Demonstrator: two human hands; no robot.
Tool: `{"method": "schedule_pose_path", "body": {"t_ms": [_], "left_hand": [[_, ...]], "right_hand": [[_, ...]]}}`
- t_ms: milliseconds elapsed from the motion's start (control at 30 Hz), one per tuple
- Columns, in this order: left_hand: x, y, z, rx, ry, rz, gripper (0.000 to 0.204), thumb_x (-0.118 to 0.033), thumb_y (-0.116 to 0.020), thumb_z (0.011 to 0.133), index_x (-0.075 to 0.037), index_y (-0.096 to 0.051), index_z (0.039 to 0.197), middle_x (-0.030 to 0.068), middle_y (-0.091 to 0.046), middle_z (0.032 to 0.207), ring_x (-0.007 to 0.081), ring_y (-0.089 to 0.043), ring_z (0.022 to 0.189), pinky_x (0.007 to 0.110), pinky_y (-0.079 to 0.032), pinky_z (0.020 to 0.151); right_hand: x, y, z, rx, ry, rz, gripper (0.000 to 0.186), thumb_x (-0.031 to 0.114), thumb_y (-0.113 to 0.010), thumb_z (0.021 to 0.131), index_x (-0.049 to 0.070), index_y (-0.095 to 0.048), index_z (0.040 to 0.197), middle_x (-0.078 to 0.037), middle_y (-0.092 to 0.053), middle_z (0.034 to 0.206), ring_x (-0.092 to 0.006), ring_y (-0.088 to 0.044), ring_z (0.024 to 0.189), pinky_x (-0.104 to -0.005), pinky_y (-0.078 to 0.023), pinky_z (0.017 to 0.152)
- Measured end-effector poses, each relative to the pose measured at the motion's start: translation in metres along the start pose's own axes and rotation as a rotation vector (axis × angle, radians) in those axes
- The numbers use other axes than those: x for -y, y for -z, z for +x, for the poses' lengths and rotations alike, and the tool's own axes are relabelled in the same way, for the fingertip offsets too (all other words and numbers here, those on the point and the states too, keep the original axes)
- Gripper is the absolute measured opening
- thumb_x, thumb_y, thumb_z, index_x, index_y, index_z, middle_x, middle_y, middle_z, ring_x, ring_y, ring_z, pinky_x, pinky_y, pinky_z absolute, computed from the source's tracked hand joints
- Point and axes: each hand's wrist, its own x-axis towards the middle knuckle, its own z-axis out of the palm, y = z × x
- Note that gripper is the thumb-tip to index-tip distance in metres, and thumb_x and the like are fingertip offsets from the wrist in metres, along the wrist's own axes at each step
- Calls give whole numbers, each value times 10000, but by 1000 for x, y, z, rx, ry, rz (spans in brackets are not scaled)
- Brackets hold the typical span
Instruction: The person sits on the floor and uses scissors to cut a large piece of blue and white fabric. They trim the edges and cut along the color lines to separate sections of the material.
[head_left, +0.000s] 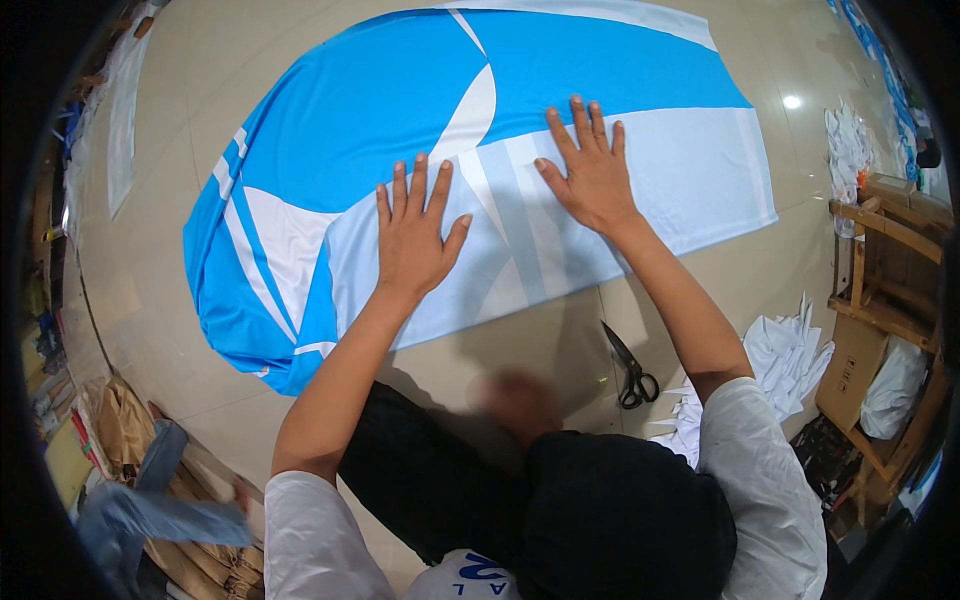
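A large piece of bright blue and white fabric (375, 105) lies spread on the tiled floor in front of me. Part of it is folded over, showing a paler blue side along the near right half. My left hand (412, 240) rests on this paler side, palm down with fingers spread. Farther right, my right hand (592, 180) lies across the line between pale and bright blue, its fingers apart. Neither hand holds anything. The fabric's left end is bunched in loose folds. Black-handled scissors (632, 378) lie on the floor below the fabric's near edge.
White fabric scraps (785, 350) are heaped right of the scissors, with another white pile (848, 150) farther off. Along the right stands a wooden frame (880, 310) with a cardboard box (850, 370). A denim-clad leg (165, 512) and brown cloth (125, 425) are at lower left.
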Motion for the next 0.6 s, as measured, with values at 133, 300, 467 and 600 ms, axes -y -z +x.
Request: {"method": "schedule_pose_path", "body": {"t_ms": [133, 300, 467, 600], "left_hand": [[9, 1, -5, -14, -2, 40, 774, -511, -564, 1103, -166, -352, 1763, 231, -266, 1819, 516, -190, 1676, 736, -122, 1314], [8, 2, -4, -30, -2, 50, 779, -517, -570, 1096, -162, -362, 1758, 234, -271, 1817, 518, -197, 1673, 740, -127, 1309], [1, 6, -1, -16, 13, 61, 766, -510, -573, 1098, -150, -381, 1747, 238, -293, 1807, 526, -216, 1664, 742, -136, 1307], [12, 10, 15, -65, 29, 1, 723, -492, -562, 1108, -135, -429, 1722, 241, -337, 1788, 528, -232, 1659, 746, -134, 1306]], "right_hand": [[-26, 3, -4, -40, -43, -21, 806, 631, -505, 1109, 172, -365, 1757, -266, -240, 1820, -497, -165, 1691, -753, -145, 1303], [-35, 5, -5, -68, -67, 8, 810, 642, -490, 1108, 153, -388, 1746, -280, -265, 1808, -506, -178, 1687, -751, -143, 1303], [-38, 1, -7, -95, -79, 23, 760, 580, -508, 1117, 143, -412, 1732, -272, -273, 1808, -498, -201, 1682, -756, -150, 1298], [-39, 6, -7, -81, -90, 36, 704, 523, -517, 1128, 149, -434, 1718, -263, -291, 1803, -490, -216, 1679, -766, -156, 1291]]}}
